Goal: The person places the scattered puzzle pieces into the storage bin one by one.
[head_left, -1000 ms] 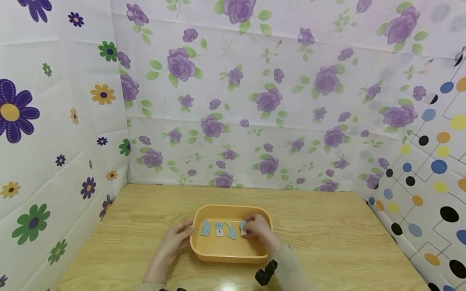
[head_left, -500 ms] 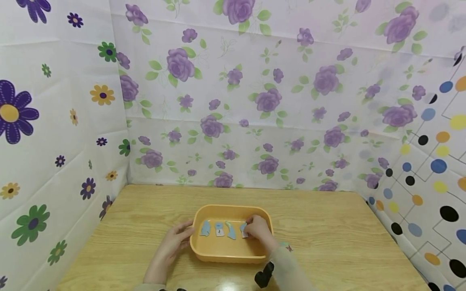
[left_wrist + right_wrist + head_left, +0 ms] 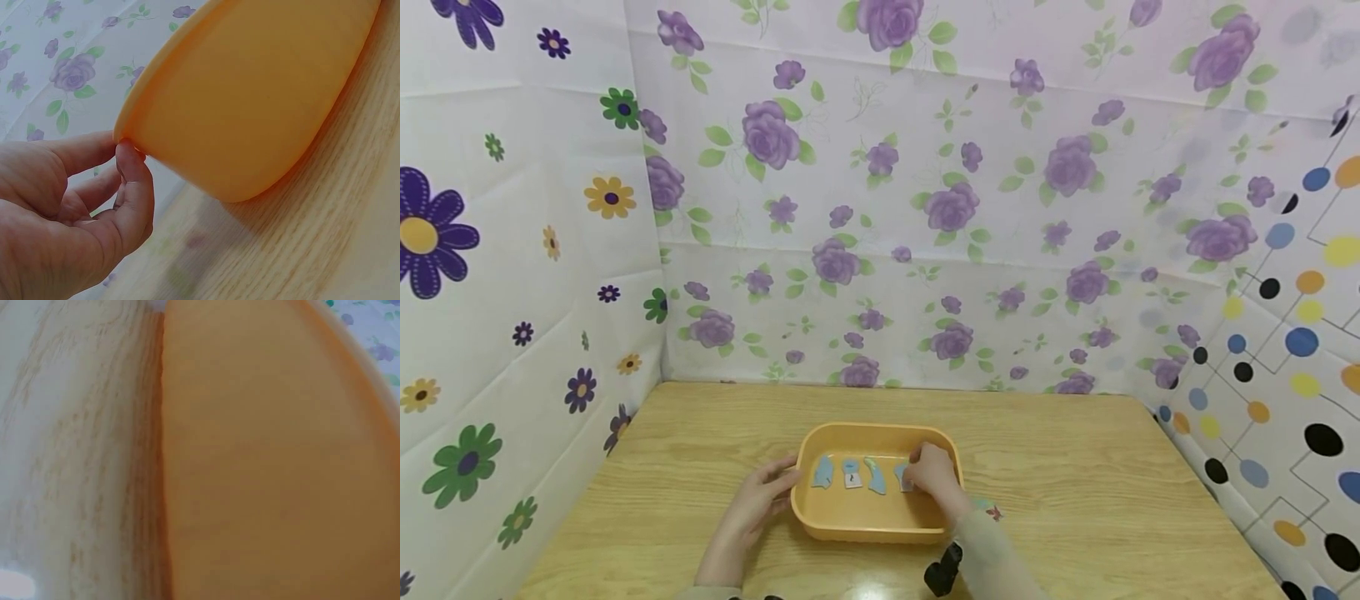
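Note:
A yellow-orange plastic basin (image 3: 872,535) stands on the table. My left hand (image 3: 754,504) pinches its left rim between thumb and fingers (image 3: 134,181), as the left wrist view shows close up. Three flat light-blue pieces lie in a row inside: a left piece (image 3: 823,472), one with a white square and a dark mark (image 3: 852,473), and a curved piece (image 3: 876,476). Inside the right end, my right hand (image 3: 934,473) has bent fingers at a blue-and-white flat piece (image 3: 902,477), partly covering it. The right wrist view shows only the basin's outer wall (image 3: 269,456).
A small teal and red patterned thing (image 3: 990,509) lies right of the basin, partly behind my right forearm. The wooden table (image 3: 1075,483) meets a flowered cloth backdrop (image 3: 887,317) at its far edge. A black wrist mount (image 3: 943,571) sits at my right sleeve.
My right hand shifts slightly within the basin, and the piece at its fingers moves a little toward me. More of the patterned thing shows beside the right forearm. The left hand keeps its place.

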Demonstrator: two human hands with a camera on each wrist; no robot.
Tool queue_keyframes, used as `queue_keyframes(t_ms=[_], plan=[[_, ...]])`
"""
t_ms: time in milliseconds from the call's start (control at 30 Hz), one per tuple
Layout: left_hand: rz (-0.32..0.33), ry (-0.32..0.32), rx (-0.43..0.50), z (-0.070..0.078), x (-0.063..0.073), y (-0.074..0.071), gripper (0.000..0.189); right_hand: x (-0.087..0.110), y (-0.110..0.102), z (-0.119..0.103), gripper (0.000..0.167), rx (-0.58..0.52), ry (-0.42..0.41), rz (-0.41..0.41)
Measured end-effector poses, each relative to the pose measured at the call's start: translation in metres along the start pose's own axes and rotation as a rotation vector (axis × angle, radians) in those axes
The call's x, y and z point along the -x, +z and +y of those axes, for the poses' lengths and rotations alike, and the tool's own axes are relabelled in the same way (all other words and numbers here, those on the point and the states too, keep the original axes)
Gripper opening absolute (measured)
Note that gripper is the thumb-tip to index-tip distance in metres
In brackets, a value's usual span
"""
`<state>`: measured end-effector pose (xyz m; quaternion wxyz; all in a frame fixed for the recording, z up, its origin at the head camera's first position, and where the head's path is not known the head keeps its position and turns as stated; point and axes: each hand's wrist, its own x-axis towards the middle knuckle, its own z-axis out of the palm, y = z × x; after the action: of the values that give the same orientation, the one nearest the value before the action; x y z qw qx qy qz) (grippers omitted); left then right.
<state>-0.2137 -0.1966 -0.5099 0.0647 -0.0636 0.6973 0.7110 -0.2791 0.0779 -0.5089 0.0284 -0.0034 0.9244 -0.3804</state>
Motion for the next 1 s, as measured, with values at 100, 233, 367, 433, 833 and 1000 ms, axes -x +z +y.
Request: queue_keyframes(t_ms=[100,233,367,433,833,1000], plan=[[-0.004,0.004,-0.004,0.0,0.001,0.0,0.05,0.002,-0.004,-0.004,0.027,-0.022,-0.023,-0.005],[-0.019,0.014,-0.002,0.0,0.001,-0.001,0.05,0.005,-0.013,-0.014,0.031,-0.062,-0.052,-0.026],[-0.025,0.021,-0.007,0.0,0.0,-0.001,0.051,0.008,-0.023,-0.023,0.031,-0.098,-0.052,-0.042],[-0.02,0.021,-0.01,0.0,0.0,-0.001,0.051,0.008,-0.028,-0.026,0.032,-0.126,-0.059,-0.048],[-0.004,0.016,-0.016,-0.003,-0.002,0.0,0.051,0.016,-0.057,-0.018,0.044,-0.196,-0.211,-0.017],[-0.014,0.022,-0.005,-0.003,-0.002,0.0,0.051,0.017,-0.071,-0.004,0.047,-0.167,-0.219,0.03]])
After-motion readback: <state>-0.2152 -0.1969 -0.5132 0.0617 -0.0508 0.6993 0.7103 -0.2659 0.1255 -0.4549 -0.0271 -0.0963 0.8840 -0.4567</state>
